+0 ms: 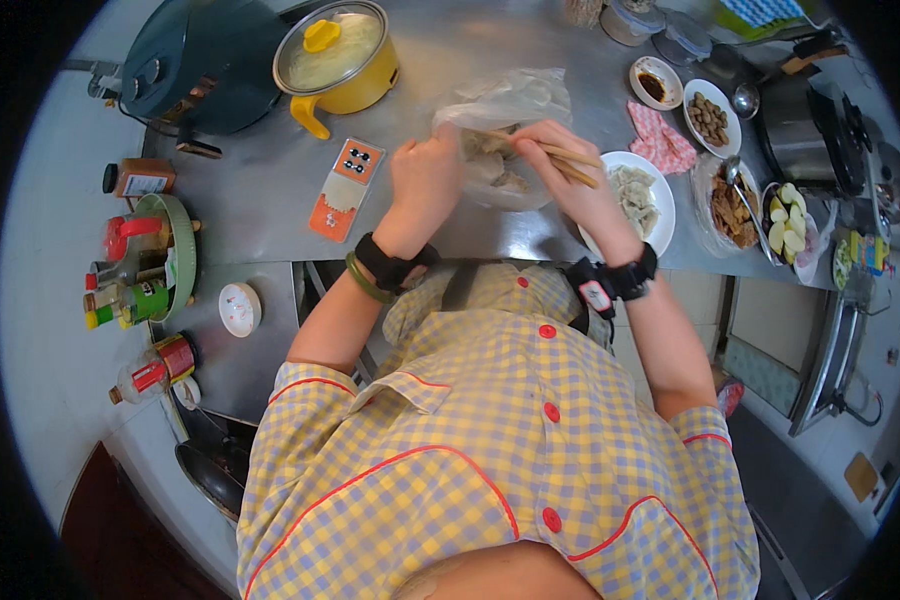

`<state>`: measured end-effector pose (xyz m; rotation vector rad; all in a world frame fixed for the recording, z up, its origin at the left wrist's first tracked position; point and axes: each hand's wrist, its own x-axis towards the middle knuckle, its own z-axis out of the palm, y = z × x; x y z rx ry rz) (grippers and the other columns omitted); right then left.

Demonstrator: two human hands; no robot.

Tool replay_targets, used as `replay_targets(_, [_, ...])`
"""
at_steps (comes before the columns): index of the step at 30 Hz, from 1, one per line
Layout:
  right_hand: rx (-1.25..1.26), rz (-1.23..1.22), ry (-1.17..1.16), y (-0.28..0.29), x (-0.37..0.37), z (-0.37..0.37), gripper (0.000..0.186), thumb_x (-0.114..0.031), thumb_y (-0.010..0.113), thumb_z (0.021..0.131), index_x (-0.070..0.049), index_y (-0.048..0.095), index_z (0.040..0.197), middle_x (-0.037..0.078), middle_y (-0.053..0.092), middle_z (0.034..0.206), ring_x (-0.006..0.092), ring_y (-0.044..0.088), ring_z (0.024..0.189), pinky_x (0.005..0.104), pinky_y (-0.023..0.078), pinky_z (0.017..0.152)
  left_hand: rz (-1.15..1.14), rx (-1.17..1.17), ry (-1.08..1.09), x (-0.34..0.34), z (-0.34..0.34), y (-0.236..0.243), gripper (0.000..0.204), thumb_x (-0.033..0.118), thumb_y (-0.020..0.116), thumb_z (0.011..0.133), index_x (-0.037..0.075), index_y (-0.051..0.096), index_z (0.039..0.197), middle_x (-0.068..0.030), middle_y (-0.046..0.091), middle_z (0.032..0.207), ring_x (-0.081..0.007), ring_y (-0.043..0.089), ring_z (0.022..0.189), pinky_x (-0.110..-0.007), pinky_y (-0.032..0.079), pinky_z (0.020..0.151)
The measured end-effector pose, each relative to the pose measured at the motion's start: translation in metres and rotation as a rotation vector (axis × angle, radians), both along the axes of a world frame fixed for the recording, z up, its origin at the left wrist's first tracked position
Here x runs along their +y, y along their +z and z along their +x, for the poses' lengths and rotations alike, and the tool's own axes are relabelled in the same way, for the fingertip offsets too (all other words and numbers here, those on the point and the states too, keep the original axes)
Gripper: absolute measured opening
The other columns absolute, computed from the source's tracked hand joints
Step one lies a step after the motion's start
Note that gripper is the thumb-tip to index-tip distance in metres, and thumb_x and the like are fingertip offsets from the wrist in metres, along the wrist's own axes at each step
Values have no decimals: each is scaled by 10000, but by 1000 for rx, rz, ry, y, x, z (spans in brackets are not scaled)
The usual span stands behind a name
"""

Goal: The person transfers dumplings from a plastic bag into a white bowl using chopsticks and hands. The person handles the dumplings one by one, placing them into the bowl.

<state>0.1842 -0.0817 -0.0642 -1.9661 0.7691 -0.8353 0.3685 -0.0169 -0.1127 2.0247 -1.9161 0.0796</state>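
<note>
My left hand (428, 178) is closed on the near left edge of a clear plastic bag (515, 98), which lies on the steel counter. Inside the bag are pale, brownish lumps that look like dumplings (492, 160). A pair of wooden chopsticks (574, 166) is gripped in my right hand (576, 190), their tips reaching into the bag's opening. Just right of that hand, partly covered by it, stands a white plate (664, 205) with several whitish dumplings (634, 192) on it.
Left of the bag lie an orange-and-white phone (346, 190) and a yellow pot with a glass lid (370, 85). Bowls of dark sauce (654, 86), peanuts (708, 118) and brown food (734, 208) crowd the right, near a pink checked cloth (660, 138). Bottles (130, 240) stand far left.
</note>
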Motion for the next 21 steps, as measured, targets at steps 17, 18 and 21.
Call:
replay_targets(17, [-209,434,-457,9,0,-50,303,-254,475,966,10,605,893,46,585,731,78,559,566,204,451,516,54,-51,-19,-2,1,-6,306,64,596,666,-6,469,936,-139,595,612,-309,625,623,-429,496,845])
replay_targets(18, [-215,456,-436,7,1,-50,300,-251,477,964,10,605,892,47,588,730,79,559,565,204,452,518,50,-49,-25,-2,1,-6,306,62,596,666,-4,470,937,-137,596,614,-309,626,624,-429,496,846])
replay_targets(21, [-205,487,-366,3,6,-43,291,-243,484,960,13,603,889,49,598,737,84,568,570,205,457,528,51,-54,-44,-1,0,-3,314,63,598,671,-3,471,950,-131,599,623,-310,626,626,-429,496,845])
